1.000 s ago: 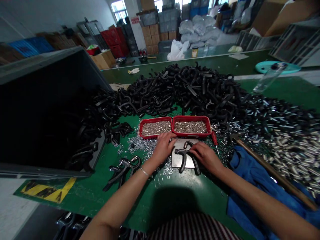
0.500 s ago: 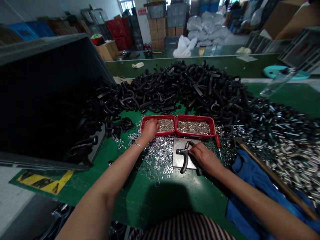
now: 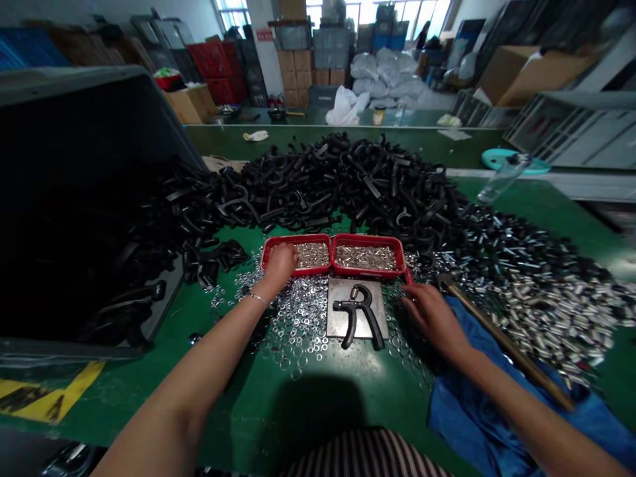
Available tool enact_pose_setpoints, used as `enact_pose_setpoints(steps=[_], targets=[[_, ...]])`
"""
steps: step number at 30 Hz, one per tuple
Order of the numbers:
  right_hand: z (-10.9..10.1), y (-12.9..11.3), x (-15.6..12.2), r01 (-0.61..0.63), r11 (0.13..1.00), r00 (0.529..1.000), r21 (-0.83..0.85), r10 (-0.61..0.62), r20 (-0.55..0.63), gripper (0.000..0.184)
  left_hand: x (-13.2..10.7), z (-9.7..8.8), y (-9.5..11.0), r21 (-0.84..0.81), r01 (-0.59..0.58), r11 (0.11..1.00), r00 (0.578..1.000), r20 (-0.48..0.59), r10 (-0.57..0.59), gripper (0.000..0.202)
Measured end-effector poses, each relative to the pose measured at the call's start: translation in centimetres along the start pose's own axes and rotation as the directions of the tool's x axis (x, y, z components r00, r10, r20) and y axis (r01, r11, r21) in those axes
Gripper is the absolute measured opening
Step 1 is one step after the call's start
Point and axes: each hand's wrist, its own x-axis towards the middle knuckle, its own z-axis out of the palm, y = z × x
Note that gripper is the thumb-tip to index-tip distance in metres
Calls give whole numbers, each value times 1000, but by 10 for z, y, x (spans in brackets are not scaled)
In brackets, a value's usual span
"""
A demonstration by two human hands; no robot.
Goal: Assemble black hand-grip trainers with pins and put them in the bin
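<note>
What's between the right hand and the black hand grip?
Between the right hand and the black hand grip, the head view shows scattered steel washers and a strip of metal plate.

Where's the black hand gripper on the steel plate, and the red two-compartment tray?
Black hand gripper (image 3: 352,318), head view, on its curved handle.
Red two-compartment tray (image 3: 368,237), head view, on its far rim.

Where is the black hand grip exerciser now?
In the head view, the black grip exerciser lies on the square metal plate, just below the red tray.
</note>
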Motion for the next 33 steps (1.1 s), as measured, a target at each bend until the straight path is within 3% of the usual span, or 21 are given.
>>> enact_pose_setpoints(steps=[2, 4, 7, 11, 15, 17, 19, 21, 23, 27, 30, 32, 33], targets=[[-27, 40, -23, -170, 952, 985, -256, 163, -50, 24, -2, 2, -1, -23, -16, 1000, 999, -29, 15, 20], [-45, 76, -44, -197, 895, 965, -400, 249, 80, 22, -2, 4, 0, -48, -35, 998, 998, -61, 32, 20], [-53, 111, -57, -197, 909, 934, -367, 288, 211, 25, -3, 2, 2, -78, -45, 996, 995, -95, 38, 16], [-58, 122, -46, -285, 915, 910, -285, 352, 220, 28, -14, -12, 6, -142, -45, 989, 989, -144, 25, 13], [-84, 98, -30, -527, 837, 822, -150, 546, 160, 36, -51, -29, 20, -238, -110, 965, 965, -259, 46, 7], [-92, 70, -25, -587, 809, 798, -13, 582, 156, 41, -74, -32, 34, -313, -157, 937, 967, -240, 82, 7], [-92, 35, -23, -611, 776, 784, 154, 567, 252, 43, -93, -30, 52, -415, -179, 892, 977, -185, 110, 9], [-83, 0, -21, -560, 786, 801, 262, 431, 416, 43, -105, -24, 70, -493, -182, 851, 982, -142, 127, 9], [-70, -28, -18, -466, 833, 825, 298, 287, 488, 40, -110, -15, 84, -533, -179, 827, 983, -117, 138, 8], [-48, -56, -7, -318, 914, 904, 254, 211, 372, 39, -108, -1, 98, -577, -166, 800, 986, -75, 150, 8], [-38, -59, 3, -273, 942, 867, 197, 153, 474, 37, -105, 4, 99, -588, -153, 794, 987, -54, 151, 9], [-37, -59, 6, -298, 922, 821, 246, 116, 559, 37, -104, 6, 97, -593, -141, 793, 989, -47, 140, 9], [-37, -60, 7, -323, 903, 828, 283, 125, 547, 37, -104, 7, 96, -600, -131, 789, 990, -43, 132, 9]])
